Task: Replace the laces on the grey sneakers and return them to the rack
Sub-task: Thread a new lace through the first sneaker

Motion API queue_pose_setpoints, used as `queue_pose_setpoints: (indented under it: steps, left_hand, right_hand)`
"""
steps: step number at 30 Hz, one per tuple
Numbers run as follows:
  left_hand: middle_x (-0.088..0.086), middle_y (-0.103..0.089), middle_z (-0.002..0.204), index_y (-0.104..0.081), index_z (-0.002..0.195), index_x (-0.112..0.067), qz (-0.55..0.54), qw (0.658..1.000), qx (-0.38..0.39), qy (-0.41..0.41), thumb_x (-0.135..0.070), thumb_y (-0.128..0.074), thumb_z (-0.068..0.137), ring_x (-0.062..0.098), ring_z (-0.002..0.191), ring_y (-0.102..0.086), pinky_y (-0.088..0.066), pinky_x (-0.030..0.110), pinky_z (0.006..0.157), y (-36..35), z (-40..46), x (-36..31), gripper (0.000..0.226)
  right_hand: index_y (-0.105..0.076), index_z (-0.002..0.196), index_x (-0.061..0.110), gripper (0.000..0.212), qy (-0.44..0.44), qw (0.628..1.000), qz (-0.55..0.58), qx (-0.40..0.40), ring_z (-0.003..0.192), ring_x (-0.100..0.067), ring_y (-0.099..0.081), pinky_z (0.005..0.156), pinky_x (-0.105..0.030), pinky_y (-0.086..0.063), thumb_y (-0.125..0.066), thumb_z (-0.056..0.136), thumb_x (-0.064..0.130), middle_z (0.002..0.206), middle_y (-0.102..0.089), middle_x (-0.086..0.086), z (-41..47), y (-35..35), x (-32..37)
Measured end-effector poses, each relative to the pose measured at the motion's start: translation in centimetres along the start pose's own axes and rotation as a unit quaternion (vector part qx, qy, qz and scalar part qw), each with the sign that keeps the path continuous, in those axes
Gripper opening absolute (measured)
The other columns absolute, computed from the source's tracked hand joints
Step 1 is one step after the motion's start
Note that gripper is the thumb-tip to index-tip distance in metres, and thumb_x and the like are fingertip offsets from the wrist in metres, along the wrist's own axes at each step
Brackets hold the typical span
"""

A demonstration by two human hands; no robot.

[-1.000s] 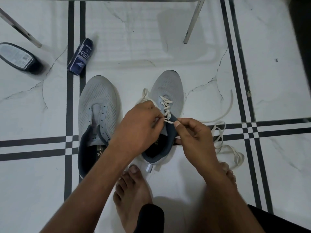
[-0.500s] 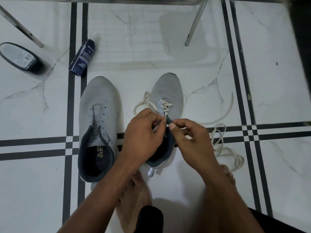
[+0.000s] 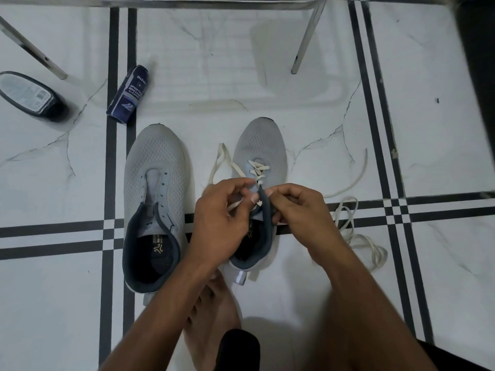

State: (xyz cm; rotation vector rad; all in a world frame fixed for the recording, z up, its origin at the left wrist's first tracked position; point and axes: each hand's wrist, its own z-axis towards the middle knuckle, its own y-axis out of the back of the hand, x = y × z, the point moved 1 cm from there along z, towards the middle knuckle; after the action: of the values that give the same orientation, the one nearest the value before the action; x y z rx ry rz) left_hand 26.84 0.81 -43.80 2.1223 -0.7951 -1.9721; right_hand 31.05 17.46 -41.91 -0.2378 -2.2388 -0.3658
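Two grey sneakers stand side by side on the white tiled floor. The left sneaker (image 3: 155,183) has bare eyelets and no lace. The right sneaker (image 3: 263,145) has a cream lace (image 3: 257,170) threaded through its front eyelets. My left hand (image 3: 222,223) pinches a lace end over the shoe's tongue. My right hand (image 3: 297,210) pinches the lace at the dark collar on the shoe's right side. A loop of the lace (image 3: 218,163) lies to the shoe's left.
A second cream lace (image 3: 359,236) lies coiled on the floor to the right. A blue cleaner can (image 3: 127,96) and a dark polish bottle (image 3: 30,96) lie at the back left. Metal rack legs (image 3: 308,36) stand behind the shoes. My bare feet (image 3: 211,317) rest below.
Both hands have shifted slightly and drawn the lace up at the upper eyelets. The camera view has tilted a little, so the shoes sit lower in the frame.
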Motion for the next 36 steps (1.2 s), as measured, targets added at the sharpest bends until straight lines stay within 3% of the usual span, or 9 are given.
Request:
queue_pose_setpoints:
  steps: [4,8,13,16,21,27,30,32,36]
  left_hand:
    - [-0.009,-0.048,0.109,-0.057,0.118,-0.025,0.124,0.991,-0.026,-0.04,-0.05,-0.086,0.084,0.012,0.099,-0.05,-0.045,0.029,0.081,1.4,-2.2,-1.4,0.051]
    - [-0.013,-0.047,0.066,-0.043,0.091,-0.028,0.105,0.994,0.001,0.026,-0.039,-0.083,0.091,0.009,0.061,-0.05,-0.043,0.031,0.057,0.8,-4.0,-0.7,0.041]
    - [-0.011,-0.04,0.051,-0.046,0.075,-0.02,-0.013,0.992,0.014,0.121,-0.021,-0.081,0.094,0.008,0.048,-0.034,-0.034,0.021,0.05,1.0,-3.3,0.7,0.04]
    - [-0.012,-0.037,0.052,-0.047,0.074,-0.018,-0.028,0.991,0.031,0.125,-0.022,-0.08,0.095,0.007,0.05,-0.031,-0.033,0.025,0.05,0.8,-3.1,0.9,0.04]
    - [-0.01,-0.038,0.052,-0.046,0.075,-0.019,-0.026,0.992,0.042,0.116,-0.022,-0.08,0.095,0.008,0.05,-0.032,-0.032,0.024,0.05,0.9,-3.0,1.1,0.04]
    - [-0.012,-0.039,0.05,-0.046,0.074,-0.02,-0.016,0.992,0.046,0.113,-0.021,-0.08,0.094,0.008,0.049,-0.033,-0.032,0.026,0.049,0.8,-2.9,1.3,0.04]
    - [-0.011,-0.038,0.05,-0.046,0.074,-0.021,-0.025,0.992,0.043,0.117,-0.021,-0.08,0.094,0.008,0.049,-0.032,-0.032,0.027,0.049,0.7,-3.0,1.3,0.04]
    - [-0.011,-0.039,0.05,-0.046,0.075,-0.02,-0.026,0.992,0.045,0.116,-0.021,-0.08,0.094,0.007,0.049,-0.032,-0.032,0.028,0.049,0.7,-3.0,1.4,0.039]
    - [-0.011,-0.04,0.05,-0.047,0.076,-0.018,-0.023,0.992,0.053,0.111,-0.019,-0.08,0.095,0.008,0.049,-0.033,-0.032,0.025,0.049,0.7,-3.0,1.3,0.038]
  right_hand:
    - [-0.071,0.097,0.011,0.011,-0.009,1.0,-0.005,-0.003,0.062,-0.017,-0.063,0.06,-0.03,-0.057,-0.064,0.103,0.016,0.077,-0.071,-0.002,0.3,0.3,0.2]
    - [-0.068,0.097,0.017,0.01,0.038,0.998,-0.04,-0.01,0.058,-0.025,-0.07,0.055,-0.034,-0.06,-0.061,0.104,0.016,0.09,-0.072,0.002,0.4,0.7,0.6]
    - [-0.067,0.113,0.024,0.015,0.045,0.964,0.024,-0.261,0.052,-0.015,-0.066,0.061,-0.04,-0.055,-0.062,0.107,0.037,0.099,-0.071,0.003,1.1,3.5,-0.4]
    - [-0.065,0.121,0.032,0.03,0.045,0.977,0.017,-0.207,0.058,-0.013,-0.066,0.073,-0.047,-0.065,-0.07,0.1,0.053,0.103,-0.068,0.01,0.5,2.5,-0.8]
    - [-0.075,0.115,0.043,0.022,0.139,0.967,-0.184,-0.106,0.088,0.003,-0.058,0.081,-0.009,-0.046,-0.075,0.096,0.052,0.118,-0.054,0.014,0.3,0.5,-0.8]
    - [-0.072,0.094,0.034,0.035,0.11,0.955,-0.224,-0.161,0.095,0.002,-0.059,0.079,-0.012,-0.042,-0.08,0.084,0.067,0.11,-0.058,0.012,0.8,0.1,0.7]
    - [-0.073,0.075,0.027,0.045,0.062,0.961,-0.226,-0.146,0.083,0.003,-0.062,0.072,-0.014,-0.041,-0.078,0.083,0.07,0.09,-0.068,0.011,0.7,0.1,1.6]
    - [-0.077,0.072,0.02,0.048,0.022,0.977,-0.189,-0.092,0.073,-0.002,-0.067,0.066,-0.019,-0.046,-0.077,0.087,0.066,0.074,-0.074,0.006,1.0,-0.1,1.7]
    - [-0.082,0.078,0.017,0.023,-0.013,0.995,-0.073,-0.065,0.071,-0.007,-0.066,0.065,-0.019,-0.051,-0.08,0.094,0.035,0.072,-0.075,0.002,1.4,-0.5,1.9]
